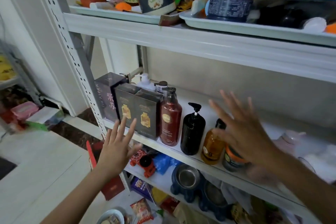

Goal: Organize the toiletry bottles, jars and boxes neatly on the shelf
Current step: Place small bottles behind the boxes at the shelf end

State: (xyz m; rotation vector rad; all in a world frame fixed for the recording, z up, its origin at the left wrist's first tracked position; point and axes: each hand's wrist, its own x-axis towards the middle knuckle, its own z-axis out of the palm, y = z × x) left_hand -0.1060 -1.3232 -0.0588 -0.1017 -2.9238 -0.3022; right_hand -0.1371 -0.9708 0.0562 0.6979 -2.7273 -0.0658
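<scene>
The left hand (116, 148) is spread wide and holds nothing. It is in front of two dark boxes (143, 114) at the left end of the middle shelf (203, 107). Next stand a red bottle (171, 118), a black pump bottle (192, 132), an orange bottle (211, 145) and a jar (232, 158) — all in a row. The right hand (243, 132) — blurry, fingers spread, holding nothing — is in front of the last two.
</scene>
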